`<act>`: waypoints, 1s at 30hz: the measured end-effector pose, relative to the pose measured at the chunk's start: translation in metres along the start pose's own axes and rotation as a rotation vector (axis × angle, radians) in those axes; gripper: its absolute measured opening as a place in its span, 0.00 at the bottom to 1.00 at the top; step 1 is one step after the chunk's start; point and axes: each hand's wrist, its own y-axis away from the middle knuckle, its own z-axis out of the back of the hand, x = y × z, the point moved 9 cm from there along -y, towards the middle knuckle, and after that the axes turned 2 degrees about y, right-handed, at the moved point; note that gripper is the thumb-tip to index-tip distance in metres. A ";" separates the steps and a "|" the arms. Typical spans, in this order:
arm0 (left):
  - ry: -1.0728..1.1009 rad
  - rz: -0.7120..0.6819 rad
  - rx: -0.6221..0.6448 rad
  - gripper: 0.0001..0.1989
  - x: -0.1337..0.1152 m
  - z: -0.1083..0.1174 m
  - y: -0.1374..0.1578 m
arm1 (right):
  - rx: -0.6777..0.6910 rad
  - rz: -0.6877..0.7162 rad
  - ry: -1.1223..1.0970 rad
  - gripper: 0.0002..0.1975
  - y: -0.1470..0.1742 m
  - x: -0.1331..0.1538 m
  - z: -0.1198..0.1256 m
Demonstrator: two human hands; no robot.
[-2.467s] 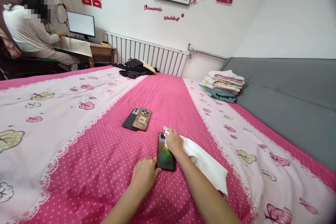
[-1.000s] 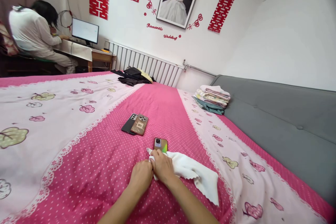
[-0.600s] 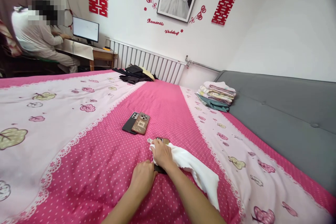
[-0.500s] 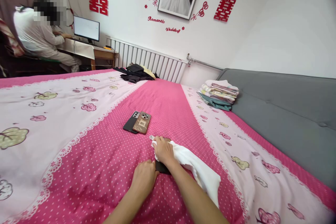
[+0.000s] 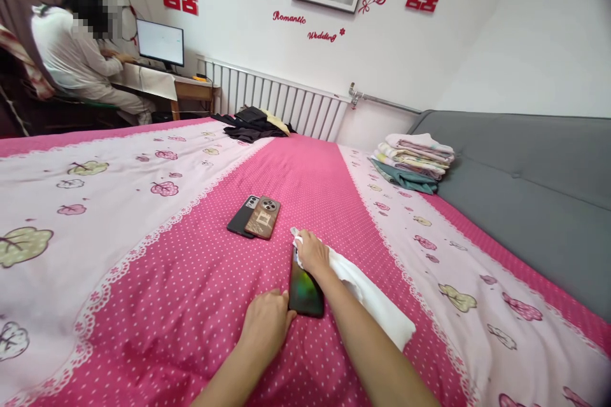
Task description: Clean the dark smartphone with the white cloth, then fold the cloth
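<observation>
A dark smartphone [image 5: 306, 297] lies on the pink dotted bedspread, with a greenish glow on its face. My left hand [image 5: 267, 318] grips its lower left edge, fingers closed. Bunched in my right hand [image 5: 313, 253] is a white cloth [image 5: 377, 302], pressed against the phone's upper end. The cloth's loose part trails to the right, partly behind my forearm. Under my right hand the phone's top is mostly hidden. Farther up the bed, a brown-backed phone [image 5: 263, 219] overlaps a black phone [image 5: 241, 221], both with their cameras facing up.
Folded clothes [image 5: 413, 156] are stacked by the grey headboard [image 5: 525, 203]. Dark garments [image 5: 255, 124] lie at the bed's far edge, before a white radiator [image 5: 272, 92]. A person [image 5: 79, 54] sits at a desk with a monitor [image 5: 160, 42] at the far left.
My right hand and the cloth have shifted toward the phone's upper end, uncovering more of its face, which now shows a green glow. My left hand stays at its lower edge. The view has tilted down slightly.
</observation>
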 end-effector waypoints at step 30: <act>-0.004 -0.031 -0.066 0.12 0.004 0.003 0.001 | -0.025 -0.153 0.008 0.13 0.077 -0.020 0.015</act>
